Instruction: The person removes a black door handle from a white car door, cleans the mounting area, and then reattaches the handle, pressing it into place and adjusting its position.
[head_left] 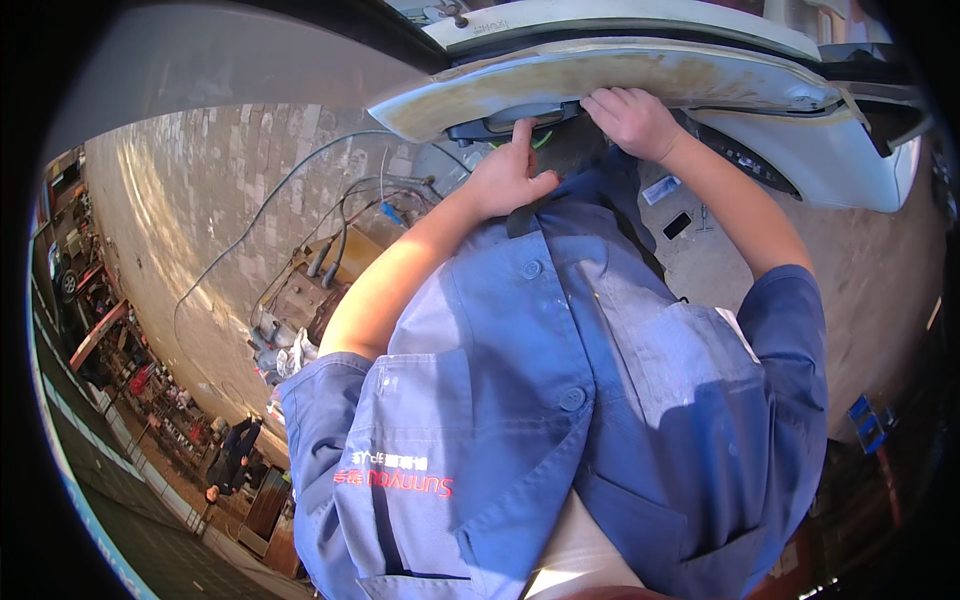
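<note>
A white car door panel [620, 75] with patchy yellow-brown areas spans the top of the view. On its lower part is a dark door handle [490, 130]. My left hand [505, 178] reaches up to it, index finger stretched against the handle and thumb held apart; its other fingers are mostly hidden. At the handle's right end my right hand [635, 120] is closed, fingers curled onto it and the panel edge. The undersides of those fingertips are out of sight.
Hoses and cables [345, 205] trail over the brick floor at left, beside a boxy machine [310, 300]. A black phone [677, 225] and a blue-and-white packet [660, 190] lie under my right arm. A blue object [868, 425] sits far right. Another person [235, 460] is lower left.
</note>
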